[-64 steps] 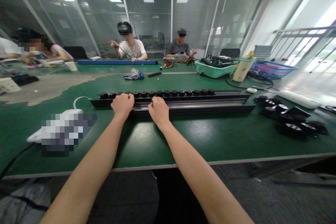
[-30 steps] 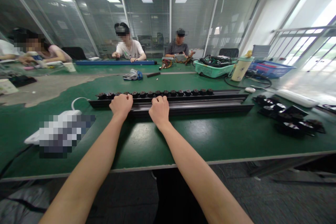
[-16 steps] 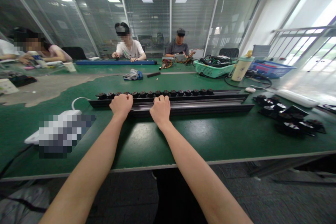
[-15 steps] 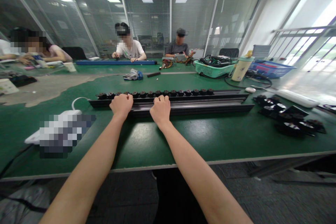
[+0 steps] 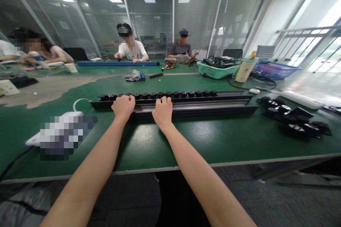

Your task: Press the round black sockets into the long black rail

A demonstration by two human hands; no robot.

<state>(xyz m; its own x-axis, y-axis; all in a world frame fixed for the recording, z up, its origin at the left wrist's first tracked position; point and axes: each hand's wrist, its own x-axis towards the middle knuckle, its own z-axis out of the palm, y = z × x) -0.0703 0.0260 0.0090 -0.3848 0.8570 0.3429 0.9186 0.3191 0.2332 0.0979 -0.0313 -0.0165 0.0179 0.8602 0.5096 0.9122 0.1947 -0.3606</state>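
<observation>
A long black metal channel (image 5: 213,109) with a shiny inside lies across the green table in front of me. My left hand (image 5: 123,108) is closed at its left part, knuckles up. My right hand (image 5: 163,112) grips the same channel near its middle, fingers curled over the far side. What the fingertips press on is hidden beneath both hands. Just behind, along a second black rail (image 5: 102,105), runs a row of small round black parts (image 5: 176,94), several of them side by side.
More loose black parts (image 5: 295,117) are piled at the right. A white power strip (image 5: 71,115) lies left, partly pixelated. Farther back stand a green basket (image 5: 218,71) of cables, a cream tumbler (image 5: 244,70) and a blue basket (image 5: 279,71). People sit across the table (image 5: 186,149).
Both hands stay in the same place on the channel, and the channel lies as before. Across the table, a person in a white shirt has shifted slightly.
</observation>
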